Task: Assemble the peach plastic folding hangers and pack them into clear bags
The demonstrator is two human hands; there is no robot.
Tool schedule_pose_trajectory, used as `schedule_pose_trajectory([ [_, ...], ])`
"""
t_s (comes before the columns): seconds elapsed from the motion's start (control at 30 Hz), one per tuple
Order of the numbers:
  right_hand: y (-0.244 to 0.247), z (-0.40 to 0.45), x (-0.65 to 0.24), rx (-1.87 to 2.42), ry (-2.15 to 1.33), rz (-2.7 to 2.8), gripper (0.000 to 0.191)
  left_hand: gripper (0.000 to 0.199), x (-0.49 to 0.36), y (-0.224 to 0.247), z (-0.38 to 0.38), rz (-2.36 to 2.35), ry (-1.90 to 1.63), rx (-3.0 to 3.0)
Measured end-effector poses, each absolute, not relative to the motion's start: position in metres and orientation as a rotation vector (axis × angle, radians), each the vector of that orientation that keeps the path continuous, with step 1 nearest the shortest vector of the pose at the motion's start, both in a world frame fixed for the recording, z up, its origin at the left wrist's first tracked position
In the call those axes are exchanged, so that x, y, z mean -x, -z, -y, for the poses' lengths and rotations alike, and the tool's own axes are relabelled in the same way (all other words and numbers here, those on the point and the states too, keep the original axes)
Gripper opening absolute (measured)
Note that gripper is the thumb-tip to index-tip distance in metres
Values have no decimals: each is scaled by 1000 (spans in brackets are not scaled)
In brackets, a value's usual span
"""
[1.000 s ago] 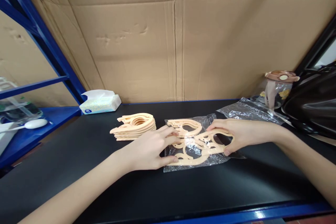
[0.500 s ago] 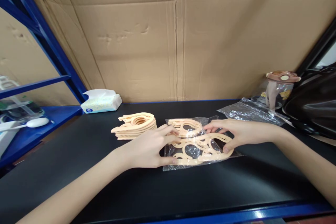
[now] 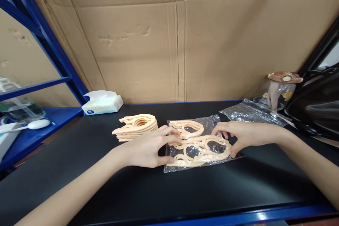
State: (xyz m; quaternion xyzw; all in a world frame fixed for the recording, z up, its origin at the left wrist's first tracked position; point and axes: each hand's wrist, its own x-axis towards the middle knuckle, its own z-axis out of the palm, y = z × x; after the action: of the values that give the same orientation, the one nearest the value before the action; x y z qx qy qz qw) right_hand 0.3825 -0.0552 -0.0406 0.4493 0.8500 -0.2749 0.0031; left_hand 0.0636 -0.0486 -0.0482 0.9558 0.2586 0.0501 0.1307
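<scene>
A clear plastic bag [image 3: 209,125] lies on the black tabletop with cream folding hangers [image 3: 193,144] in it. One folded hanger shape shows at the top and larger curved ones below. My left hand [image 3: 156,146] grips the bag's left side, thumb near the lower edge and fingers on the upper hangers. Around the right end, my right hand [image 3: 235,136] holds the bag with curled fingers above and thumb below, close to the hanger tips. A stack of matching cream hangers [image 3: 136,127] sits left of the bag, partly behind my left hand.
A tissue pack [image 3: 103,102] stands at the back left. Another crumpled clear bag [image 3: 246,111] lies at the back right, beside a drinking bottle [image 3: 284,90] with a brown lid. Blue shelf framing [image 3: 57,51] borders the left, and cardboard [image 3: 132,53] covers the back.
My right hand has shifted slightly right, off the hangers toward the bag's edge, leaving their right ends more visible. My left thumb has slid slightly left; the stack has not moved.
</scene>
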Motion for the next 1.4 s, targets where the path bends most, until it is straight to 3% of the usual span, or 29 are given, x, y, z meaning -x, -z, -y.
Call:
schedule_pose_trajectory([
  [0.17,44,55,-370,-1366,970,-2678,47,55,-63,48,44,-726,-108,-2724],
  [0.5,46,51,-373,-1215,1205,-2636,60,77,-64,50,43,-779,-153,-2646],
  [0.77,68,42,-363,-1213,1239,-2777,68,66,-64,49,44,-808,-133,-2703],
  [1.0,65,43,-361,-1146,1230,-2836,58,74,-65,50,46,-832,-116,-2736],
  [1.2,72,47,-352,-1254,1183,-2878,58,67,-69,52,47,-860,-151,-2774],
  [1.4,77,46,-349,-1367,941,-2941,53,63,-67,55,44,-873,-165,-2797],
])
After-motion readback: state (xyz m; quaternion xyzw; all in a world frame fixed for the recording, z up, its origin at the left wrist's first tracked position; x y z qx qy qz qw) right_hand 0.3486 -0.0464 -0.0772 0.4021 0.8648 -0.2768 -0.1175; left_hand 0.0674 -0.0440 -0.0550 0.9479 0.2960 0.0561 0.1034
